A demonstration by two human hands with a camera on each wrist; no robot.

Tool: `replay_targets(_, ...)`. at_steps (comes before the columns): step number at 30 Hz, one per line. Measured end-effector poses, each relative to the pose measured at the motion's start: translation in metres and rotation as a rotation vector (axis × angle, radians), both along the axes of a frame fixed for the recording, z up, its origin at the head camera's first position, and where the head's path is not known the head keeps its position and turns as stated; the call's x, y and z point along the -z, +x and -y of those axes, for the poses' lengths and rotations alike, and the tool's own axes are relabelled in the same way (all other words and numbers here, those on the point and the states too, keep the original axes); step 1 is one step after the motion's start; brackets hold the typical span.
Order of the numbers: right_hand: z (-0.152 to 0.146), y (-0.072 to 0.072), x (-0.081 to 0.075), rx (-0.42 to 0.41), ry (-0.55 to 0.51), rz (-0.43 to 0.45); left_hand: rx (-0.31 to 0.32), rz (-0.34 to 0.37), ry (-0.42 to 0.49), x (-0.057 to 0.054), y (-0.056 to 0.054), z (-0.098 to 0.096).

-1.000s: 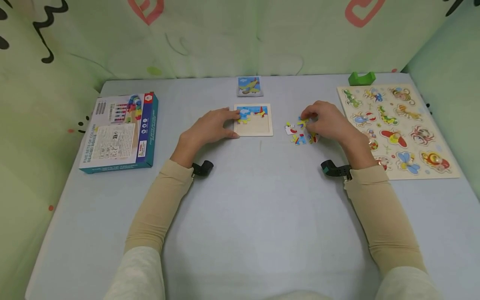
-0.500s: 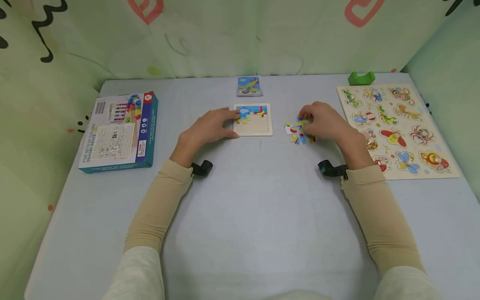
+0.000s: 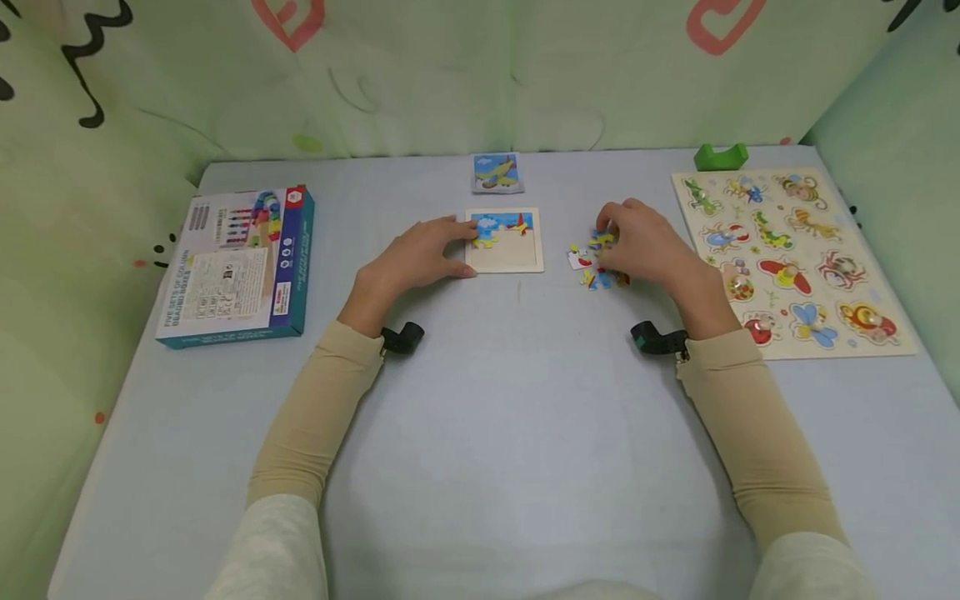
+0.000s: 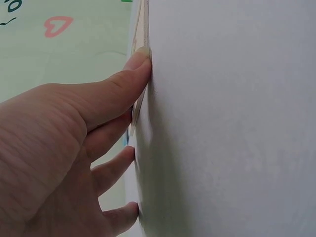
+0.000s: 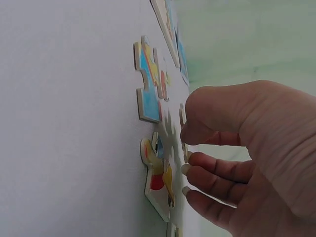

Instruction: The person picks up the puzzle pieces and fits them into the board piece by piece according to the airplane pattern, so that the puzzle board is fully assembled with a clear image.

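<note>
My left hand point(image 3: 412, 257) holds the left side of a small square wooden puzzle board point(image 3: 506, 260). The thumb lies against the board's near edge, as the left wrist view shows, and the index finger is at its left side. Part of a blue-sky picture fills the board's upper area; its lower area is bare wood. Over a small group of loose jigsaw pieces to the right is my right hand point(image 3: 648, 242), with thumb and index finger at a yellow and blue jigsaw piece point(image 3: 602, 239). Other pieces, one white and red point(image 3: 579, 257), one blue point(image 5: 149, 101), lie beside it.
A small airplane picture card point(image 3: 498, 173) lies behind the board. At the left is a flat toy box point(image 3: 225, 275). A large insect peg board point(image 3: 847, 225) lies right of my right hand, with a green arch block point(image 3: 722, 157) behind it. Curtains enclose the table's back and sides.
My right hand has shifted slightly left over the loose pieces, and its thumb and index finger have closed in on the yellow and blue piece. The left hand stays at the board.
</note>
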State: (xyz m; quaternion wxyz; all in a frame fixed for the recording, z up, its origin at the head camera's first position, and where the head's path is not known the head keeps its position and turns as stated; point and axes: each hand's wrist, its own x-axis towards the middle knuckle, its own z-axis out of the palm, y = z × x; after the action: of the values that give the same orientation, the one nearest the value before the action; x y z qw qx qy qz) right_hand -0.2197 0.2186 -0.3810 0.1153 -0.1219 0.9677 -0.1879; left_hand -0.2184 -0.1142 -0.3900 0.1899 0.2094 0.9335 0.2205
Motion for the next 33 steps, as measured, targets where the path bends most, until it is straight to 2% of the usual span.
replay_targets(10, 0.017, -0.003, -0.003, -0.042, -0.057, 0.015, 0.002, -0.004, 0.013, 0.001, -0.001, 0.002)
replay_targets(23, 0.063, -0.006, 0.004, -0.173, -0.137, -0.037, 0.004, -0.013, 0.011, 0.004, -0.001, 0.002)
replay_targets(33, 0.088, -0.010, 0.007, -0.254, -0.126, -0.056, 0.015, -0.019, 0.004, 0.005, -0.003, 0.002)
